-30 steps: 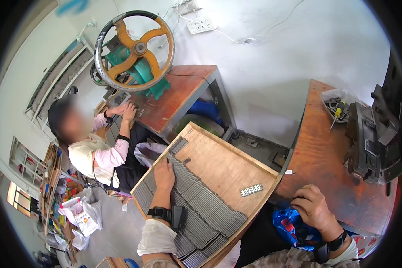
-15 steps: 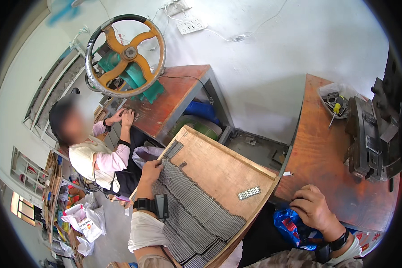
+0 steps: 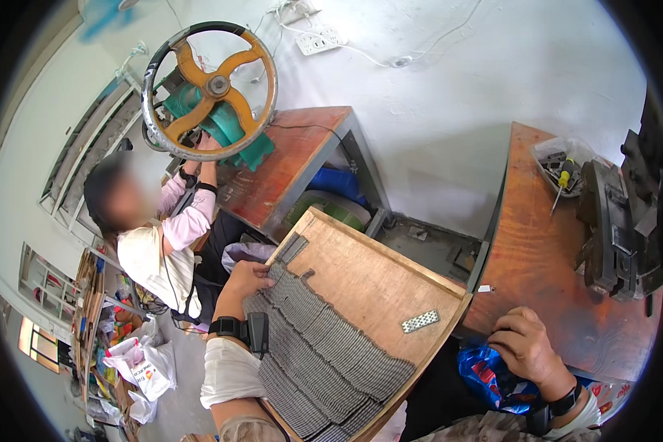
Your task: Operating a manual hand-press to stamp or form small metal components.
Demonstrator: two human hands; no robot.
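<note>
A shallow wooden tray [image 3: 376, 272] lies tilted in front of me, with rows of thin dark metal pieces [image 3: 324, 331] packed side by side along its left part. At the upper left end of these rows is my left hand [image 3: 249, 281], its fingers pressed together against the pieces; whatever is in the pinch is too small to make out. My right hand [image 3: 527, 345] hovers just right of the tray, above a shiny blue plastic bag [image 3: 486, 379]. Its fingers are curled in, hiding anything they hold. A small perforated light plate [image 3: 420, 321] rests alone on the tray's bare wood.
On the right bench [image 3: 523, 250] stand a dark metal machine [image 3: 611, 228] and a clear plastic box [image 3: 560, 158] with a yellow-handled screwdriver [image 3: 565, 174]. At left a co-worker [image 3: 155, 250] sits by a machine with a large handwheel [image 3: 217, 87]. White bags [image 3: 151, 368] lie on the floor.
The co-worker's hands have moved up from the bench edge to the machine behind the handwheel. My left hand has shifted slightly left at the rows' end; my right hand keeps its curled pose.
</note>
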